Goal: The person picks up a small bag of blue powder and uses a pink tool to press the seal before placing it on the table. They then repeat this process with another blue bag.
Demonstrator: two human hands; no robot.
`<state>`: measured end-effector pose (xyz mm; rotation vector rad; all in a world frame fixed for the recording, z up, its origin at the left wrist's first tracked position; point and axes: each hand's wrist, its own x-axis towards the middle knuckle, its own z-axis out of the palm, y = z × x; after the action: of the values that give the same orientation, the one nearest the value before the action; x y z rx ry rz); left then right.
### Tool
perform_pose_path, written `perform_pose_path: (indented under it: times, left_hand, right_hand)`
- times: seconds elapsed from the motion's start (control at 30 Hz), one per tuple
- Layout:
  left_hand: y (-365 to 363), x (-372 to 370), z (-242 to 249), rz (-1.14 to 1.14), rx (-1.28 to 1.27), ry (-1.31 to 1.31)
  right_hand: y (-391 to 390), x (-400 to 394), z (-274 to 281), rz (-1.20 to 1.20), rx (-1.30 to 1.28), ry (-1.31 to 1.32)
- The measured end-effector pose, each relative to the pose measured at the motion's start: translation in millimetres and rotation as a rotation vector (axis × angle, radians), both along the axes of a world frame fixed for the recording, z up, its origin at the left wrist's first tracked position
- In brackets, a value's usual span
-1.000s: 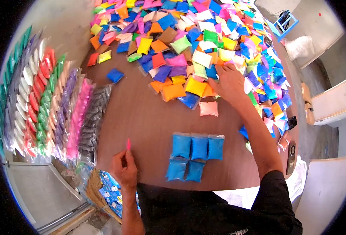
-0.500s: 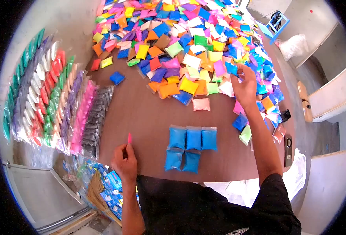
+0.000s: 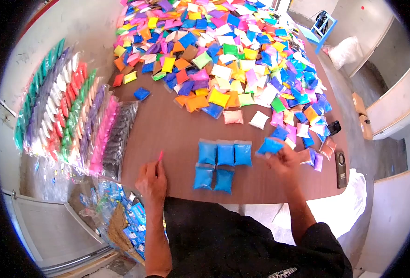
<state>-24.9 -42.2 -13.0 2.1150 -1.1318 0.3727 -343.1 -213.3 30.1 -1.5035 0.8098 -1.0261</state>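
Observation:
My right hand (image 3: pixel 283 161) holds a blue powder packet (image 3: pixel 270 146) just right of a group of blue packets (image 3: pixel 224 154) laid in two rows on the brown table (image 3: pixel 168 134). My left hand (image 3: pixel 152 181) rests at the table's near edge, pinching a small pink stick (image 3: pixel 159 155) upright. A big heap of mixed-colour packets (image 3: pixel 233 51) covers the far half of the table.
Rows of bagged packets sorted by colour (image 3: pixel 70 111) lie along the left side. A black device (image 3: pixel 340 162) sits near the right edge. A bag of blue-printed packs (image 3: pixel 121 217) lies below the table at left. A blue stool (image 3: pixel 324 23) stands far right.
My right hand left the heap and came back toward me with a blue packet, reaching the right side of the blue rows. The left hand stayed put.

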Motion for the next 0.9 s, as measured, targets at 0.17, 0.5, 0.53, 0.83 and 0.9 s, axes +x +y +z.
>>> perform_pose_path:
  times: [0.17, 0.5, 0.53, 0.83, 0.9]
  left_hand:
    - [4.8, -7.1, 37.2, -0.039, -0.012, -0.237]
    - [66.3, -100.9, 56.1, -0.398, 0.031, 1.332]
    - [71.0, -101.0, 51.3, -0.357, 0.04, 1.455]
    - [104.9, -110.7, 30.3, -0.207, -0.166, 1.384]
    - [104.8, -113.4, 33.4, -0.228, -0.18, 1.368]
  right_hand:
    - [59.6, 6.2, 7.8, 0.047, 0.056, 0.145]
    - [119.0, 72.2, 12.0, 0.312, -0.542, 0.151]
    - [121.6, 73.2, 12.6, 0.329, -0.556, 0.177]
    - [153.4, 69.9, 8.0, 0.32, 0.017, -0.024]
    - [159.2, 68.3, 3.9, 0.36, 0.417, -0.14]
